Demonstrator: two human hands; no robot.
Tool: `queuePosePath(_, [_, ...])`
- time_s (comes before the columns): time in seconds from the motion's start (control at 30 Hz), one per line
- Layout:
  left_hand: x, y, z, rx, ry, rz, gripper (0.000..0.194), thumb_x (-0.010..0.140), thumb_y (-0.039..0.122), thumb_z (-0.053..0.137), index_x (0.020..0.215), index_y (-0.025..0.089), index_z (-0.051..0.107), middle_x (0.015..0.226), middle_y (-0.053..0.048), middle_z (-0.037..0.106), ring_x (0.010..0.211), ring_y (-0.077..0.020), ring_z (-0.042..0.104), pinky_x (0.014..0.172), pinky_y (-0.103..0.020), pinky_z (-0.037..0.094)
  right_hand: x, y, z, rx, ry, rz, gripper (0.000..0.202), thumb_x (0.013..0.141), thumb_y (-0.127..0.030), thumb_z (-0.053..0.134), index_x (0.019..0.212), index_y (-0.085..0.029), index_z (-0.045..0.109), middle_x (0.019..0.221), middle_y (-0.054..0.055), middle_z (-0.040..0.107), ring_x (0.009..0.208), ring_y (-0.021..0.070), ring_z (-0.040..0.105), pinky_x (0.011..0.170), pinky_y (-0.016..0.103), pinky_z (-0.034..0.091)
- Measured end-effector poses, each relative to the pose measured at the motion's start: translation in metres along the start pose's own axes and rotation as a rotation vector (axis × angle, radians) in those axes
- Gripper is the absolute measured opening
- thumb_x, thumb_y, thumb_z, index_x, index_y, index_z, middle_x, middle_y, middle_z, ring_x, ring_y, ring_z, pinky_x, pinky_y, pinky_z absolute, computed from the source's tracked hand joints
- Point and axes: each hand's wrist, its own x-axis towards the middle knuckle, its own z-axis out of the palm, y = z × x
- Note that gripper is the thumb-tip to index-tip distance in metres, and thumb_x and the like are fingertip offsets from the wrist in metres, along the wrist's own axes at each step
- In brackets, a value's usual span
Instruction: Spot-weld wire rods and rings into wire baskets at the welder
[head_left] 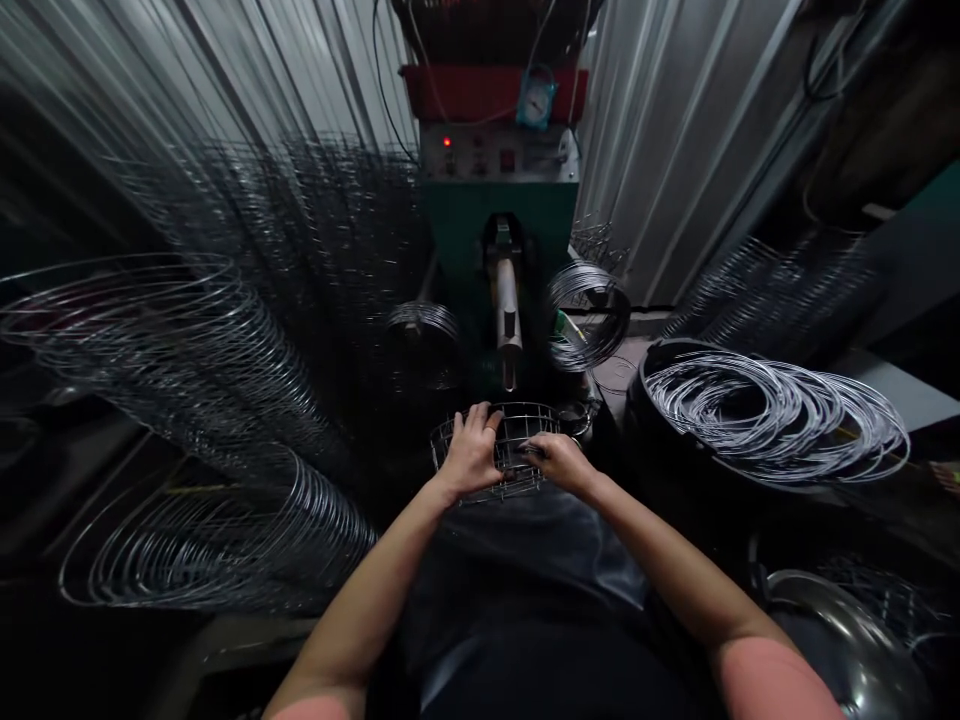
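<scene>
At the left, stacks of wire hoops [262, 365] are leaning, and wire racks [337, 200] are standing beyond them against the corrugated wall [315, 60]. A small wire coil [424, 318] is hanging just left of the green machine [461, 215], whose red light [447, 142] is glowing. In front of the machine, near my lap, my left hand [472, 455] is lying over the left part of the round wire basket [525, 412], fingers slightly spread; I cannot tell how firmly it is gripping. My right hand [566, 462] is closing around a small dark tool [535, 449] at the basket's right part. Farther right, another wire coil [616, 312] is hanging, and a black tub [646, 425] is holding many loose wire rings [810, 420]. At the near right, a shiny metal bowl [862, 640] is sitting.
</scene>
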Motion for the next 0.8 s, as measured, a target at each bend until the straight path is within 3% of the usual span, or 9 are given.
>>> queuePosePath(0.17, [0.01,-0.011,0.008,-0.062,-0.003,-0.008,0.094,0.053,0.041,0.078,0.132,0.009,0.037,0.141,-0.026,0.032,0.133,-0.0407,0.029,0.108,-0.059,0.022,0.005,0.009,-0.006,0.082,-0.069,-0.126,0.024,0.085,-0.021,0.058,0.106,-0.018,0.067,0.097,0.008,0.07,0.091,0.0189,0.065,0.077,0.027,0.048])
queuePosePath(0.27, [0.016,-0.017,0.013,-0.09,-0.009,-0.023,0.092,0.054,0.04,0.077,0.132,0.009,0.037,0.142,-0.025,0.032,0.133,-0.0406,0.028,0.108,-0.059,0.022,0.007,0.013,-0.007,0.07,-0.082,-0.163,0.035,0.079,-0.024,0.066,0.113,-0.018,0.063,0.103,0.01,0.068,0.095,0.0203,0.063,0.08,0.03,0.048])
queuePosePath(0.57, [0.027,-0.033,0.025,-0.156,-0.047,-0.041,0.094,0.052,0.04,0.078,0.132,0.014,0.036,0.143,-0.023,0.03,0.134,-0.0404,0.026,0.108,-0.06,0.019,0.022,0.025,0.014,0.058,-0.015,-0.193,0.023,0.075,-0.009,0.063,0.096,-0.019,0.067,0.089,0.006,0.068,0.083,0.0166,0.064,0.073,0.025,0.048])
queuePosePath(0.8, [0.031,-0.043,0.035,-0.201,-0.056,-0.06,0.099,0.051,0.038,0.08,0.134,0.015,0.033,0.145,-0.023,0.028,0.136,-0.0381,0.023,0.11,-0.058,0.018,0.025,0.029,0.021,0.001,-0.009,-0.198,0.026,0.074,-0.006,0.062,0.095,-0.019,0.066,0.091,0.006,0.067,0.083,0.0162,0.064,0.072,0.023,0.048])
